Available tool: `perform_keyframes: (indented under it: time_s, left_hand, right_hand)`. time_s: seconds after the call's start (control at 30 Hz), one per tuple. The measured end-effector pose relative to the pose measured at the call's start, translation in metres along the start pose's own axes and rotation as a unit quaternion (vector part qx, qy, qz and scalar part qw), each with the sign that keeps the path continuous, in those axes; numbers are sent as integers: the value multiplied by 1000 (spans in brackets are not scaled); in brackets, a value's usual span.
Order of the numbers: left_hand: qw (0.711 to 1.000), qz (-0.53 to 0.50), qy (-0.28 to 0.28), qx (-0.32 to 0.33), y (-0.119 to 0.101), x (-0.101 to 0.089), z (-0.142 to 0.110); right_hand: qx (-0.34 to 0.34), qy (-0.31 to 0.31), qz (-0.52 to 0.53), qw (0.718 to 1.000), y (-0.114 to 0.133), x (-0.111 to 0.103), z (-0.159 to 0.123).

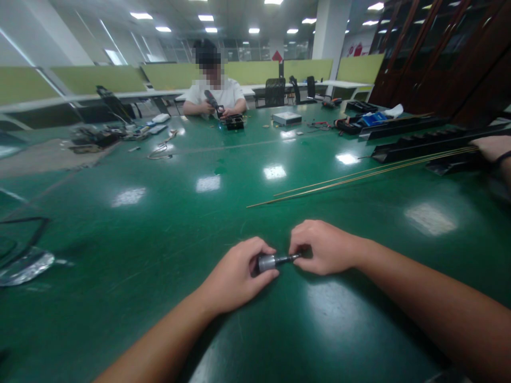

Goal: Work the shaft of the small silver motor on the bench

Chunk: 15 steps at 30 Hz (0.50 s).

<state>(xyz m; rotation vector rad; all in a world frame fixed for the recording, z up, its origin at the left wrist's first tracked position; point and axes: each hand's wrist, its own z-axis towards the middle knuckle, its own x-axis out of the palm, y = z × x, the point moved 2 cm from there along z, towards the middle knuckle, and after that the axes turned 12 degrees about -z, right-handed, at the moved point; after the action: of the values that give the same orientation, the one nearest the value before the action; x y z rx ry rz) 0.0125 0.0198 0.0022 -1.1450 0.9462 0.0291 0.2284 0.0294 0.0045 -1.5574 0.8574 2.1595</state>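
Just above the green table, my left hand (247, 274) is closed around a short cylindrical metal tool (266, 263), with the thumb below and the fingers above. The tool has a silvery collar and a thin dark shaft pointing right. Its rear end is hidden in my palm. At the far tip of the shaft, my right hand (319, 247) pinches with thumb and fingers. The tool lies nearly level between the two hands. What kind of tool it is cannot be made out.
Thin brass-coloured rods (319, 186) extend from another person's hand (493, 146) at right, beside black metal channels (419, 146). Across the table (159, 255), a person holds a power drill (213, 102) over a black part (234, 122). A grey box (286, 118) lies farther back; clutter sits left.
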Motion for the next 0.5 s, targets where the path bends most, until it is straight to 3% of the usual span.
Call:
perform_keyframes:
  time_s: [0.5]
  left_hand:
    - [1000,0,6,-7,0,0,-1]
  right_hand:
    - [9,23,-5,1000,-3,-4,-2]
